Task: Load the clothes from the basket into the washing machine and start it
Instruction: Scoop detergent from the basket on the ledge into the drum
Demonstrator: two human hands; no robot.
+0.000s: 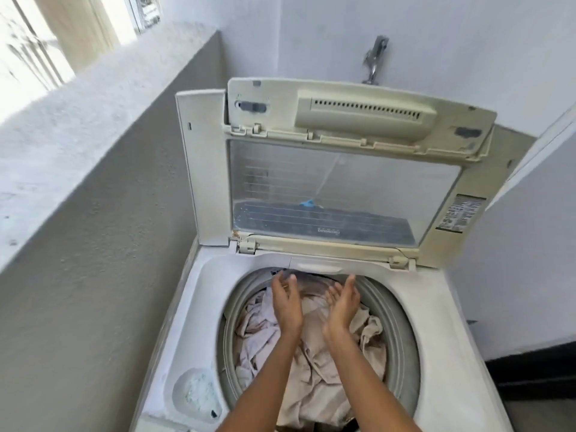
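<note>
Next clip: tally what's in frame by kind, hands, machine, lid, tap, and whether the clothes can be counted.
Hands: 2, left and right, both open over the drum
Washing machine: 1
Lid: 1, raised
Tap: 1
Clothes: pale heap in the drum, separate pieces cannot be told
Total: 5, plus the heap

The clothes (311, 363) lie in the drum of the washing machine (442, 322). Its lid (327, 169) stands raised at the far side. A tap (375, 57) is behind, a low wall (93, 213) left.
</note>
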